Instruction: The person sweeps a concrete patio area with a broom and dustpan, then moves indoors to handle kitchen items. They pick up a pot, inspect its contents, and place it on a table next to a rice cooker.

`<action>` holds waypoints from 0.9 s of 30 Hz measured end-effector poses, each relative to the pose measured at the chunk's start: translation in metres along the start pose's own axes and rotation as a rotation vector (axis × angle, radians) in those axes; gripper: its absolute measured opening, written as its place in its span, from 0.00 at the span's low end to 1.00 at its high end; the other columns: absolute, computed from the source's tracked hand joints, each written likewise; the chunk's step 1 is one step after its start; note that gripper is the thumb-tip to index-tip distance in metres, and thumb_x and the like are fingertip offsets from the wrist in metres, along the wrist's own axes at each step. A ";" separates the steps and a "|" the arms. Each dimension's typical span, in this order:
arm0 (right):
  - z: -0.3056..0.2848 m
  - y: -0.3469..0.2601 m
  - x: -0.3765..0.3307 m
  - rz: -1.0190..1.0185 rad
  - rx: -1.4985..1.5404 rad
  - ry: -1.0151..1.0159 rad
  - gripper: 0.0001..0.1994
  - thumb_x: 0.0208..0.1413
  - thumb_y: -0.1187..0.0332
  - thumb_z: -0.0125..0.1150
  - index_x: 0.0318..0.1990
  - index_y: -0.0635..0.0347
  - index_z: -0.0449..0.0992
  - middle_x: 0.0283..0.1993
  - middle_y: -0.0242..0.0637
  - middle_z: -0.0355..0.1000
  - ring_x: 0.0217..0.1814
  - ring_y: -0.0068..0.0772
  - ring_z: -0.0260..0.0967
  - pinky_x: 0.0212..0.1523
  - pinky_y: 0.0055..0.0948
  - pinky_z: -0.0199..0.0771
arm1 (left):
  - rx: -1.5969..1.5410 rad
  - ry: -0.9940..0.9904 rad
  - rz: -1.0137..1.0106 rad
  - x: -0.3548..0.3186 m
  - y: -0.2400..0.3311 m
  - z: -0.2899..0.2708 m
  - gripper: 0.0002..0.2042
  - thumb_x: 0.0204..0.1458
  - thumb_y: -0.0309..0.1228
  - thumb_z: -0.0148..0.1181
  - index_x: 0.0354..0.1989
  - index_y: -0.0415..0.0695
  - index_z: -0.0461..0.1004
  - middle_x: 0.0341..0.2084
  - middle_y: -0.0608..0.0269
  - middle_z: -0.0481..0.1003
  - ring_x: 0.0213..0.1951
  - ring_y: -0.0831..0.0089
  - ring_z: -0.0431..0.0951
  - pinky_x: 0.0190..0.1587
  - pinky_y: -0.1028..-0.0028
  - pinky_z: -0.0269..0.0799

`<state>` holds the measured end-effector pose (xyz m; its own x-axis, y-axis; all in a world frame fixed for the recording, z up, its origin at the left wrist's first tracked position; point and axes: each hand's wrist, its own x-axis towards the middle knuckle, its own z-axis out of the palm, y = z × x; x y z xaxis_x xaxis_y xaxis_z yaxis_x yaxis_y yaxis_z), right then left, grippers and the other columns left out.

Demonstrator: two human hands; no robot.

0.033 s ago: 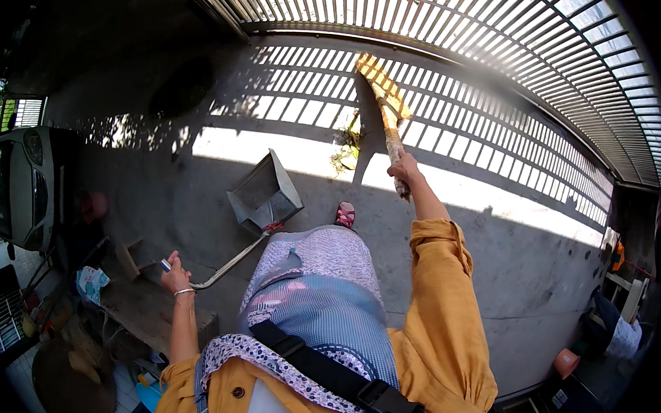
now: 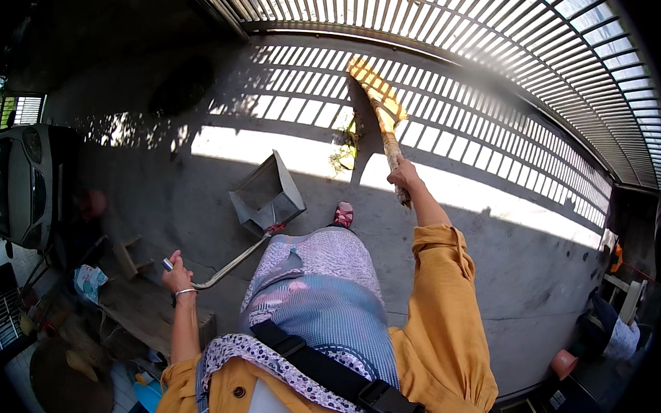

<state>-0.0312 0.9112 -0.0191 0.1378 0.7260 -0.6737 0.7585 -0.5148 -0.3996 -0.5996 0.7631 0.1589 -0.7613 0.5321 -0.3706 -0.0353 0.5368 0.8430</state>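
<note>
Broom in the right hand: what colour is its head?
The broom head is yellow, best seen in the head view.

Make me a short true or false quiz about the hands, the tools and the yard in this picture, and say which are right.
1. The right hand grips the broom. True.
2. The dustpan hangs from the right arm. False: the left hand holds it by its long handle.
3. Yellowish scraps lie on the floor, left of the broom. True.
4. The broom's head points at the person's feet. False: it points away, toward the barred metal fence.
5. A car shows at the picture's left. True.
</note>
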 end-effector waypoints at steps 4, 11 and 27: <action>-0.002 0.028 -0.075 -0.068 -0.130 -0.113 0.42 0.28 0.68 0.58 0.60 0.57 0.51 0.36 0.53 0.69 0.39 0.48 0.68 0.39 0.31 0.67 | -0.007 -0.071 -0.028 -0.034 -0.012 0.019 0.08 0.49 0.25 0.50 0.36 0.38 0.72 0.09 0.74 0.58 0.10 0.87 0.54 0.11 0.83 0.55; -0.087 0.027 -0.203 0.076 0.216 -0.216 0.39 0.32 0.76 0.56 0.60 0.54 0.53 0.21 0.36 0.66 0.16 0.25 0.63 0.19 0.25 0.65 | 0.100 -0.182 0.080 -0.092 -0.030 0.039 0.07 0.47 0.25 0.52 0.32 0.36 0.74 0.16 0.69 0.68 0.10 0.86 0.58 0.11 0.83 0.56; -0.159 0.128 0.033 -0.018 0.268 -0.102 0.20 0.31 0.76 0.59 0.39 0.66 0.67 0.23 0.37 0.65 0.18 0.28 0.64 0.18 0.26 0.64 | 0.396 -0.058 0.266 -0.249 -0.050 0.081 0.06 0.46 0.24 0.53 0.29 0.40 0.75 0.10 0.73 0.64 0.12 0.85 0.60 0.15 0.80 0.56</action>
<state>0.1717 0.9413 0.0066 0.0504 0.6936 -0.7186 0.5633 -0.6139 -0.5530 -0.3554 0.6565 0.1775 -0.6731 0.7140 -0.1930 0.4134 0.5795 0.7023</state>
